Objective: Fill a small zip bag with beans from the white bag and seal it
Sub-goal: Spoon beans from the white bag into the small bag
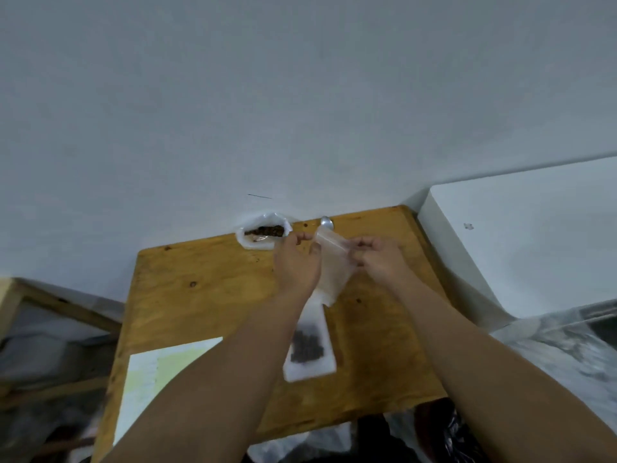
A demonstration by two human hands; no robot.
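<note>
Both my hands hold a small clear zip bag (332,269) above the wooden table (207,295). My left hand (297,262) pinches its left top edge and my right hand (377,259) pinches the right top edge. The held bag looks empty. The white bag (262,233) with dark beans lies open at the table's far edge, by the wall, just left of my left hand. A metal spoon (327,223) lies behind the held bag. Another small bag holding beans (309,347) lies flat on the table below my hands.
A yellow and white sheet of paper (157,372) lies on the table's near left. A white box-like surface (521,242) stands to the right of the table. A wooden frame (40,305) is at the left. Plastic bags lie on the floor near the front edge.
</note>
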